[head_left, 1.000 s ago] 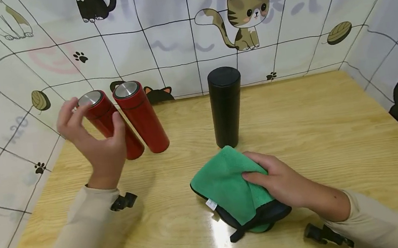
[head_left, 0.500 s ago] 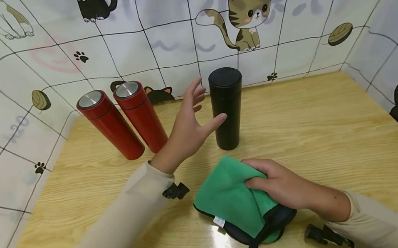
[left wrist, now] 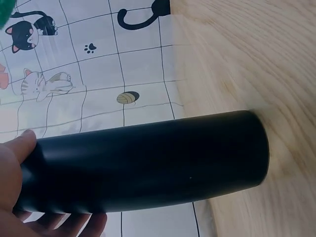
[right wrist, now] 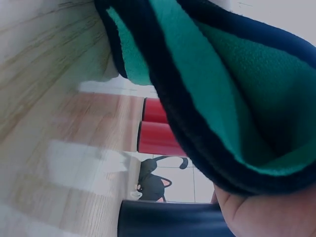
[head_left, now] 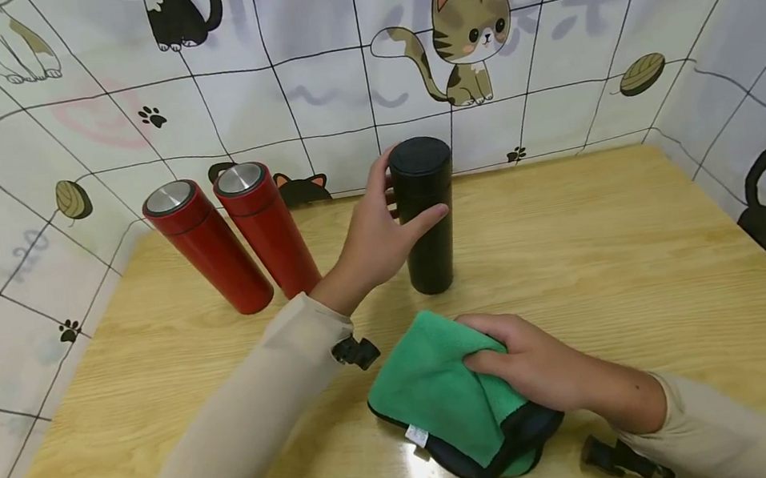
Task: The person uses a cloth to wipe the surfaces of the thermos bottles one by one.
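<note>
A black thermos (head_left: 429,241) stands upright on the table. My left hand (head_left: 375,233) holds its upper part, thumb across the front and fingers round the far side. In the left wrist view the thumb and fingertips lie along opposite sides of the black thermos (left wrist: 148,163). My right hand (head_left: 541,363) grips a folded green cloth (head_left: 440,393) with dark edging and a small white tag, thumb on top. The right wrist view shows the green cloth (right wrist: 217,98) hanging in folds in front of the hand.
Two red thermoses (head_left: 210,250) with steel tops stand side by side at the back left, near the left forearm. The wooden table (head_left: 611,257) runs up to a wall covering (head_left: 327,93) printed with cats and grid lines.
My left hand has moved right, away from the red thermoses, and taken hold of the black thermos. The right hand keeps the cloth, which has shifted slightly toward me.
</note>
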A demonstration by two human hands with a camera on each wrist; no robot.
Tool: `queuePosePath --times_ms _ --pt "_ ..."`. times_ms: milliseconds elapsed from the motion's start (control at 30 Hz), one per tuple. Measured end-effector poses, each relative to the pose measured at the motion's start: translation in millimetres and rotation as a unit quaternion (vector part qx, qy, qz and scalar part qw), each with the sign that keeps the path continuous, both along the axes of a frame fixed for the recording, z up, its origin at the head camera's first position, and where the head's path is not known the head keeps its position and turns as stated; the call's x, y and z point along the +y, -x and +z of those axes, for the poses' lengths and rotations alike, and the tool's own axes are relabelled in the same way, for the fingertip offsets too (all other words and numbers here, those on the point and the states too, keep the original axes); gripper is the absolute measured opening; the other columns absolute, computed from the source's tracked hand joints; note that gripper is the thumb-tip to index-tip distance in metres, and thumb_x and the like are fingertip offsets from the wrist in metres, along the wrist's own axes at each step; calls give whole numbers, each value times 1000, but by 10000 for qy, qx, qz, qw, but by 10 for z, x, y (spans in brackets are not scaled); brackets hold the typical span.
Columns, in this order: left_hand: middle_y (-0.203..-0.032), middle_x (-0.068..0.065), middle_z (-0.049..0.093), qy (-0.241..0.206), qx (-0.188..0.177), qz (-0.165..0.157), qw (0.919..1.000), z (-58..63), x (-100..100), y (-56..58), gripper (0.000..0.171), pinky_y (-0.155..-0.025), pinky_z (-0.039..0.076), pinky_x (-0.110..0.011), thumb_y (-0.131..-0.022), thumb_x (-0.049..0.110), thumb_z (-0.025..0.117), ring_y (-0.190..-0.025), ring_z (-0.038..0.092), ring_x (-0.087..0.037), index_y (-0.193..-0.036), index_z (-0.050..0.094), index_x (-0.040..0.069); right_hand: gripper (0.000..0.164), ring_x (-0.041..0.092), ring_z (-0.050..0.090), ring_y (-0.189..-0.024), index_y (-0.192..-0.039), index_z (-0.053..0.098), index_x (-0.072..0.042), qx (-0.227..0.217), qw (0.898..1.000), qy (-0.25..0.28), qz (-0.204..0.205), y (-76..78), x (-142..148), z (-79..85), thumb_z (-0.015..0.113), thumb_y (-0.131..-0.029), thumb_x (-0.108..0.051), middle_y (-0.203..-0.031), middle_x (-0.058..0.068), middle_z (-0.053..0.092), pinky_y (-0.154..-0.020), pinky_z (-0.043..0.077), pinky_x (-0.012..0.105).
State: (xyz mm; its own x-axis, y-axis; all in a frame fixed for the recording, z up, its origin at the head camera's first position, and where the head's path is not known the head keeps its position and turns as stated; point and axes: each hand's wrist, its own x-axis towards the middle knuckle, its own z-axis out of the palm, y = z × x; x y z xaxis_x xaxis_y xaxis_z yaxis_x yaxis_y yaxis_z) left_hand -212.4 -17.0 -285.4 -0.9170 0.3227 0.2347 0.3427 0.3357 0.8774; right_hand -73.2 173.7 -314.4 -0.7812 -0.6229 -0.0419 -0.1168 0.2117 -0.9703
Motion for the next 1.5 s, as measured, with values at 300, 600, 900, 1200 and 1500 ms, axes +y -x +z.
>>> queuePosePath --times_ms 300,600,900,1200,1500 --pt "-140 1 55 78 603 212 9979 -76 -356 -202 88 -102 52 -41 -88 34 77 -127 55 -19 -157 24 26 28 11 67 -90 -126 62 -13 996 9900 -627 -776 38 86 148 49 -102 -5 -112 6 69 -77 58 29" --pt "-136 -1 59 445 862 386 9945 -86 -603 -476 94 -95 56 -39 -85 37 80 -118 61 -18 -157 20 29 31 9 65 -81 -128 62 -12 2200 9420 -1544 -2010 127 214 351 48 -102 -6 -107 8 72 -69 54 27" --pt "-121 -2 66 592 1621 311 9845 -100 -654 -699 98 -84 58 -35 -79 33 85 -102 66 -15 -154 23 27 33 22 66 -82 -132 59 -6 3357 8849 -1406 -2908 253 90 322 47 -102 -6 -105 13 71 -71 54 37" --pt "-126 0 65 485 1687 66 9845 -126 -646 -817 100 -84 59 -32 -77 30 87 -108 65 -12 -154 23 26 35 31 72 -86 -135 57 -2 3536 8701 -1009 -3283 353 10 202 50 -101 -6 -110 19 72 -75 56 34" --pt "-130 1 63 390 1643 -2 9856 -122 -630 -885 102 -82 59 -34 -75 27 89 -113 63 -11 -154 24 24 35 34 72 -93 -137 56 -4 3059 8823 -1007 -3433 491 112 46 49 -103 -11 -115 21 70 -77 55 42"
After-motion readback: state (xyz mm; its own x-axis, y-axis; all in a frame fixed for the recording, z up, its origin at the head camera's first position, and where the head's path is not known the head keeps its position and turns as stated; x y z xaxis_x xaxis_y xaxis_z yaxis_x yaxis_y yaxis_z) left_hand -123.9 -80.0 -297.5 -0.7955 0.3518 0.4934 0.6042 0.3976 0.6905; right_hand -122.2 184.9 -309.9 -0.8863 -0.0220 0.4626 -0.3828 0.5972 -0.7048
